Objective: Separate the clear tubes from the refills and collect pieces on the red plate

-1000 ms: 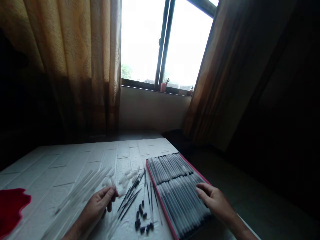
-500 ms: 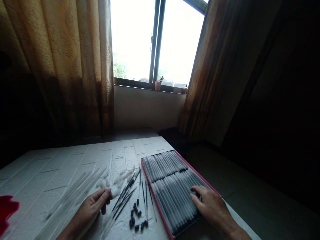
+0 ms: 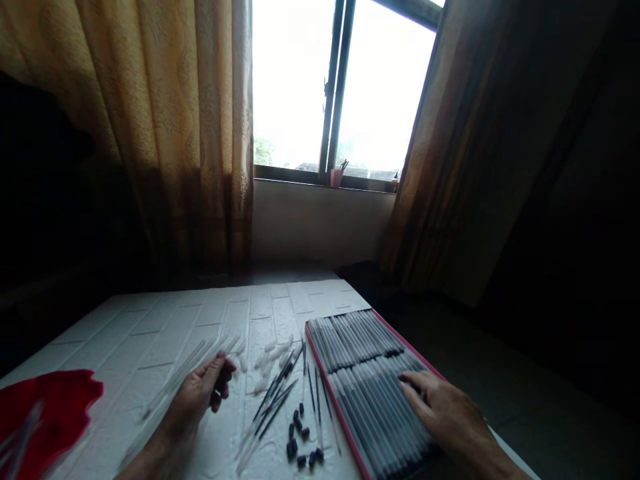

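My left hand (image 3: 203, 393) is over the bundle of clear plastic pen tubes (image 3: 187, 363), its fingers curled and the thumb against the index finger. Whatever lies between those fingertips, if anything, is hidden. My right hand (image 3: 447, 417) rests at the right side of a red-edged box (image 3: 350, 427), thumb and index finger apart, over the capped clear pens (image 3: 385, 403) lined up in two rows. Between the hands lie dark ink refills (image 3: 274, 403), small black caps (image 3: 295, 433) and short clear caps (image 3: 273, 357).
A red wavy-edged tray (image 3: 70, 407) with blurred clear sticks stands at the left of the white brick-patterned tabletop (image 3: 225, 313). Behind are a window, patterned curtains (image 3: 170, 133) and a pink cup (image 3: 335, 177) on the sill. The table's right edge runs beside the box.
The view has swung left, so more of the red tray shows. My left hand has moved away from the refills to over the clear tubes, its fingers slightly looser. My right hand stays at the box.
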Demonstrator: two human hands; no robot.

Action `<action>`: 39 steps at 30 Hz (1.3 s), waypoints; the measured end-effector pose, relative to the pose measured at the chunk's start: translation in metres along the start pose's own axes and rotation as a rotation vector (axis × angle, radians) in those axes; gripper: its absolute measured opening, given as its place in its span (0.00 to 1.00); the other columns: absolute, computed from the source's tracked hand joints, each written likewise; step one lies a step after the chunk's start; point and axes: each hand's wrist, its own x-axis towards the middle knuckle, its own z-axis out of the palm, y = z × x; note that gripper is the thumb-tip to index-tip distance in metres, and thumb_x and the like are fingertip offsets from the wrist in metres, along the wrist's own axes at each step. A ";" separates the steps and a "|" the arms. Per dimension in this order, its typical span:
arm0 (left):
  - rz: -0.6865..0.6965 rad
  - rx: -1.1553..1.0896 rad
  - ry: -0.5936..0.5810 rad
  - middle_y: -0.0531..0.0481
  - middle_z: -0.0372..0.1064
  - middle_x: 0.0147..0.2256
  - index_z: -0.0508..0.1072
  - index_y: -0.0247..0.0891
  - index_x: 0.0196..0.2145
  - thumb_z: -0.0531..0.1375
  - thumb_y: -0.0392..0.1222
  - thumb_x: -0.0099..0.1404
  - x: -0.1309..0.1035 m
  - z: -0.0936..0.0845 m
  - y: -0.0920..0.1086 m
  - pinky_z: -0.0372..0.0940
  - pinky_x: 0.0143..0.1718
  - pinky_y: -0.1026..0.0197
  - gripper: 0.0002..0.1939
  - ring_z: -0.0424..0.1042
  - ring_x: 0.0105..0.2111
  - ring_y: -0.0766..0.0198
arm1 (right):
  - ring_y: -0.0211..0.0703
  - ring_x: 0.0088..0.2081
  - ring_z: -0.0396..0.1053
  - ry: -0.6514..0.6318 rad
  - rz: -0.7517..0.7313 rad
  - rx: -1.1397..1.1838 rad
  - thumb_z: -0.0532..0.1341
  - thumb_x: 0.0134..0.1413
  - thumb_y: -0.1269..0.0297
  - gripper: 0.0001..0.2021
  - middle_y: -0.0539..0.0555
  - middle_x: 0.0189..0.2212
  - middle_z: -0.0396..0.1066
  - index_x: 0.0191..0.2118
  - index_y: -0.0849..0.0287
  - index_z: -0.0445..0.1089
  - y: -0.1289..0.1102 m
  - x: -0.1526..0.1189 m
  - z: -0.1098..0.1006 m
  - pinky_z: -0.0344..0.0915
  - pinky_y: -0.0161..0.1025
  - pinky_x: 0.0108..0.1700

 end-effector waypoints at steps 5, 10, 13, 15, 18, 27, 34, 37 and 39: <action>0.040 -0.096 0.163 0.55 0.64 0.19 0.71 0.35 0.24 0.63 0.68 0.43 0.005 -0.022 0.023 0.54 0.16 0.68 0.30 0.63 0.18 0.67 | 0.48 0.41 0.73 -0.003 -0.174 0.086 0.50 0.59 0.61 0.16 0.57 0.42 0.75 0.44 0.55 0.74 -0.062 0.003 0.003 0.64 0.39 0.41; 0.097 0.178 0.155 0.56 0.63 0.18 0.71 0.37 0.23 0.60 0.66 0.47 0.014 -0.053 0.037 0.52 0.18 0.66 0.26 0.61 0.17 0.66 | 0.44 0.35 0.73 -0.069 -0.432 0.126 0.52 0.59 0.64 0.12 0.53 0.34 0.75 0.37 0.53 0.74 -0.147 -0.009 0.023 0.59 0.35 0.34; 0.150 0.621 -0.034 0.56 0.62 0.15 0.71 0.39 0.17 0.61 0.58 0.50 0.011 -0.062 0.038 0.49 0.20 0.66 0.19 0.61 0.17 0.64 | 0.43 0.31 0.73 -0.113 -0.565 0.113 0.53 0.58 0.67 0.11 0.53 0.31 0.75 0.31 0.55 0.73 -0.186 -0.016 0.041 0.55 0.35 0.30; 0.178 0.890 -0.117 0.54 0.64 0.15 0.72 0.41 0.15 0.62 0.52 0.49 0.004 -0.059 0.037 0.50 0.22 0.64 0.14 0.65 0.19 0.61 | 0.42 0.30 0.73 -0.119 -0.612 0.121 0.53 0.58 0.67 0.12 0.53 0.29 0.75 0.29 0.56 0.73 -0.200 -0.018 0.055 0.53 0.35 0.28; 0.157 1.111 -0.153 0.48 0.72 0.21 0.73 0.43 0.15 0.65 0.45 0.45 -0.010 -0.044 0.036 0.55 0.26 0.61 0.07 0.72 0.26 0.51 | 0.41 0.28 0.73 -0.113 -0.634 0.125 0.53 0.57 0.69 0.12 0.54 0.29 0.76 0.30 0.57 0.73 -0.204 -0.019 0.075 0.52 0.34 0.27; 0.110 1.363 -0.226 0.35 0.77 0.33 0.77 0.38 0.24 0.60 0.39 0.50 -0.028 -0.020 0.031 0.61 0.37 0.51 0.06 0.74 0.38 0.41 | 0.42 0.30 0.73 -0.284 -0.637 0.086 0.57 0.51 0.70 0.08 0.54 0.29 0.77 0.30 0.56 0.73 -0.189 -0.026 0.087 0.53 0.33 0.28; 0.263 1.068 -0.312 0.48 0.75 0.30 0.73 0.43 0.27 0.54 0.45 0.60 -0.025 -0.015 0.037 0.60 0.33 0.60 0.10 0.74 0.33 0.54 | 0.40 0.34 0.72 -0.091 -0.478 0.271 0.53 0.57 0.69 0.12 0.53 0.32 0.75 0.36 0.55 0.74 -0.171 -0.010 0.079 0.59 0.31 0.35; 0.244 0.754 -0.363 0.51 0.76 0.29 0.70 0.43 0.31 0.51 0.47 0.63 -0.019 -0.012 0.035 0.61 0.26 0.64 0.10 0.74 0.28 0.59 | 0.41 0.39 0.71 -0.021 -0.388 0.253 0.52 0.58 0.71 0.15 0.54 0.40 0.74 0.44 0.53 0.73 -0.162 0.001 0.074 0.60 0.32 0.39; 0.156 0.605 -0.375 0.51 0.76 0.29 0.68 0.42 0.34 0.50 0.50 0.63 -0.016 -0.011 0.030 0.60 0.20 0.67 0.12 0.73 0.25 0.61 | 0.42 0.42 0.70 -0.031 -0.401 0.182 0.54 0.57 0.72 0.15 0.53 0.42 0.73 0.44 0.50 0.74 -0.162 0.005 0.074 0.60 0.33 0.40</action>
